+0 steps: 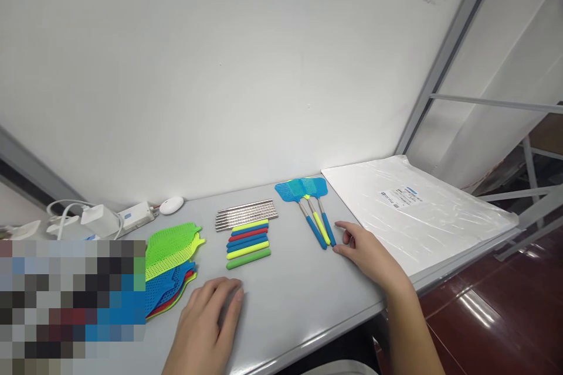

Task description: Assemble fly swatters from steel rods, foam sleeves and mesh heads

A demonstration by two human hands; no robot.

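My left hand [209,323] rests on the table's front part, holding nothing, with its thumb apart from loosely bent fingers. Just ahead of it lie several loose handle grips [248,244] in yellow, blue, red and green. Behind those, metal rods [246,214] lie side by side. Mesh swatter heads [169,255] in green, yellow, blue and red are piled to the left. My right hand [363,247] is open beside three assembled fly swatters [316,220], two with blue handles and one with yellow. Its fingertips are close to the rightmost blue handle; whether they touch it I cannot tell.
A flat white wrapped package [417,208] covers the right end of the grey table [303,299]. White chargers and cables [101,220] and a round white device [171,205] sit at the back left. A white wall panel [264,70] rises behind. The lower left corner is pixelated.
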